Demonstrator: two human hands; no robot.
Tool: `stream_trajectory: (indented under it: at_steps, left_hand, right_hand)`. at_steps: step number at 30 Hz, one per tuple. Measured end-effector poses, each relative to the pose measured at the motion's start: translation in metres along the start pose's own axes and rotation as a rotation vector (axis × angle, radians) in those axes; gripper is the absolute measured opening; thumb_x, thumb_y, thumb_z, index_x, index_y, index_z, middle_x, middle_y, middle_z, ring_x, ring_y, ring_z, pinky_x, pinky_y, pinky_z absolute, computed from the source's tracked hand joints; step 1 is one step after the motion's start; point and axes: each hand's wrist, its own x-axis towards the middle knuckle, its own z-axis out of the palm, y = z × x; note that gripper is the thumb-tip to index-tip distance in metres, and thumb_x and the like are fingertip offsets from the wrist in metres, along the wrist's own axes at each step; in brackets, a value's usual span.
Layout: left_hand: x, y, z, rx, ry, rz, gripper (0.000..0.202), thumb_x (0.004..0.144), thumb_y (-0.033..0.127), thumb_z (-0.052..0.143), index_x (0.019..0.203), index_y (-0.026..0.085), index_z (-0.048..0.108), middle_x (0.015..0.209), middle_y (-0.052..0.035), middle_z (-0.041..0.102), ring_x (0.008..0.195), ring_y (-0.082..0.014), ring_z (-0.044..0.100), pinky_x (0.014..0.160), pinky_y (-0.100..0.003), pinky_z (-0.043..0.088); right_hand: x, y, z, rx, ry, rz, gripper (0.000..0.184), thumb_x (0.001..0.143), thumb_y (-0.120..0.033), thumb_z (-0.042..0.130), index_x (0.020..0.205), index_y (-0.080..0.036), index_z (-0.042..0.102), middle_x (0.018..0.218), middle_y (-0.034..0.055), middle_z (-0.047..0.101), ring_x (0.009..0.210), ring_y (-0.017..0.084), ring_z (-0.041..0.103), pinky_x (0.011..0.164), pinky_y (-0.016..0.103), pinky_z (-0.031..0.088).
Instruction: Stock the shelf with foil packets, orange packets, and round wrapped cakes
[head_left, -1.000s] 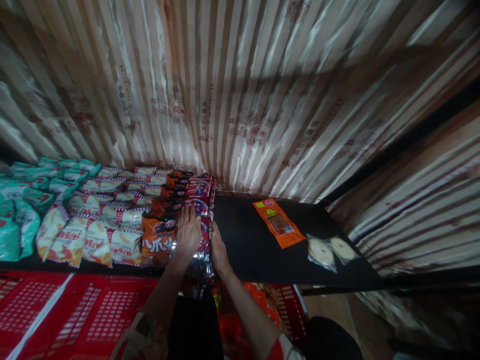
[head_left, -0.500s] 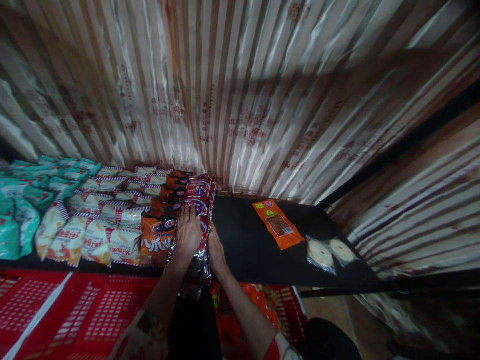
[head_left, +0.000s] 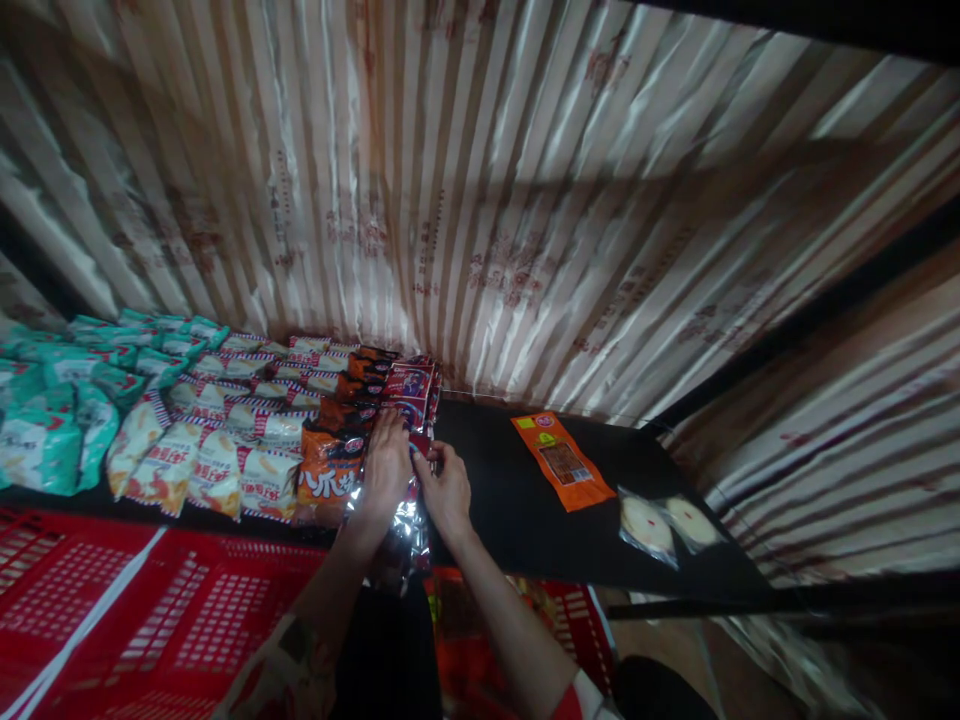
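Black shelf [head_left: 510, 510] in front of me: packed on the left, sparse on the right.
Left to right I've got teal packets [head_left: 45, 440], red-striped white packets [head_left: 217, 460], orange-and-black packets [head_left: 330, 470] and red foil packets [head_left: 409, 395], in rows running near to far. Past a bare stretch lies a flat orange packet [head_left: 564, 462], with two clear-wrapped round cakes [head_left: 646, 525] nearer right.

The left hand [head_left: 386, 465] lay flat, palm down, on the row of red-and-silver packets [head_left: 411, 388], while the right hand [head_left: 448, 490] pinched the right edge of that row with curled fingertips. The row stood on a black shelf [head_left: 510, 505], touching orange packets [head_left: 330, 478] on its left. A flat orange pouch [head_left: 562, 460] and two clear-wrapped round cakes [head_left: 664, 522] lay well apart to the right.
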Motion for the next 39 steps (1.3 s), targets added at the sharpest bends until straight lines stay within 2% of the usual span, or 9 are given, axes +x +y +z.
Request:
stream_trajectory:
  at_steps: [3,6,10,14,19,25,30,35,39]
  left_hand:
    - [-0.014,0.010,-0.009,0.035,-0.014,0.024,0.040,0.092,0.021,0.028,0.118,0.007,0.054,0.131,-0.0163,0.052,0.130,-0.0218,0.039,0.107,-0.042,0.038]
    - [-0.042,0.016,-0.018,0.067,0.009,0.089,0.037,0.090,0.019,0.030,0.113,0.010,0.058,0.131,-0.0146,0.052,0.131,-0.0233,0.037,0.106,-0.045,0.038]
    - [-0.087,0.007,-0.027,0.087,0.078,0.127,0.035,0.087,0.017,0.034,0.112,0.010,0.057,0.131,-0.0160,0.051,0.136,-0.0267,0.027,0.104,-0.050,0.039]
    - [-0.110,-0.006,-0.030,0.123,0.024,0.176,0.036,0.086,0.017,0.035,0.116,0.010,0.055,0.127,-0.0178,0.054,0.136,-0.0291,0.027,0.102,-0.053,0.040]
    - [-0.107,-0.008,-0.027,0.165,0.009,0.082,0.041,0.088,0.019,0.034,0.123,0.004,0.049,0.129,-0.0209,0.051,0.132,-0.0285,0.035,0.102,-0.050,0.041]
    - [-0.104,-0.009,-0.023,0.160,0.029,0.057,0.044,0.088,0.021,0.037,0.127,0.004,0.045,0.134,-0.0217,0.046,0.134,-0.0293,0.031,0.103,-0.049,0.038]
    - [-0.105,-0.010,-0.022,0.156,0.058,0.083,0.043,0.088,0.021,0.035,0.127,0.004,0.045,0.134,-0.0229,0.046,0.134,-0.0302,0.030,0.102,-0.050,0.040]
    - [-0.105,-0.009,-0.018,0.157,0.075,0.080,0.046,0.088,0.023,0.035,0.131,0.007,0.041,0.136,-0.0218,0.045,0.134,-0.0308,0.029,0.100,-0.051,0.041]
    - [-0.104,-0.008,-0.014,0.168,0.107,0.063,0.047,0.089,0.024,0.035,0.132,0.007,0.041,0.133,-0.0230,0.047,0.131,-0.0319,0.035,0.098,-0.052,0.041]
  right_hand:
    - [0.002,-0.004,0.003,-0.054,-0.004,0.053,0.028,0.081,-0.045,0.050,0.093,-0.020,0.058,0.081,0.0022,0.063,0.080,0.019,0.056,0.069,0.027,0.041]
    - [0.002,-0.005,0.005,-0.100,-0.003,0.048,0.024,0.082,-0.043,0.049,0.086,-0.021,0.057,0.076,0.0004,0.061,0.075,0.017,0.055,0.065,0.025,0.039]
    - [0.004,-0.011,0.005,-0.116,-0.012,0.066,0.024,0.081,-0.043,0.049,0.087,-0.021,0.058,0.074,-0.0010,0.061,0.071,0.015,0.056,0.060,0.024,0.037]
    - [0.008,-0.020,0.007,-0.103,-0.060,0.097,0.024,0.081,-0.042,0.049,0.093,-0.023,0.057,0.073,-0.0024,0.062,0.070,0.015,0.058,0.057,0.023,0.036]
    - [0.009,-0.024,0.010,-0.131,-0.061,0.115,0.030,0.082,-0.042,0.049,0.103,-0.023,0.056,0.077,-0.0012,0.064,0.074,0.017,0.060,0.060,0.025,0.037]
    - [0.007,-0.019,0.011,-0.068,-0.040,0.082,0.047,0.081,-0.047,0.048,0.119,-0.020,0.051,0.084,0.0011,0.064,0.079,0.018,0.061,0.066,0.027,0.041]
    - [0.000,-0.015,0.011,-0.018,-0.016,0.090,0.049,0.079,-0.047,0.049,0.119,-0.018,0.052,0.093,0.0044,0.064,0.082,0.019,0.060,0.068,0.028,0.044]
    - [-0.009,-0.013,0.009,0.022,0.025,0.080,0.045,0.078,-0.047,0.050,0.112,-0.019,0.055,0.083,0.0011,0.064,0.075,0.017,0.061,0.066,0.026,0.044]
    - [-0.010,-0.017,0.007,0.014,-0.006,0.086,0.033,0.080,-0.043,0.049,0.102,-0.021,0.058,0.072,-0.0025,0.063,0.064,0.015,0.059,0.058,0.024,0.041]
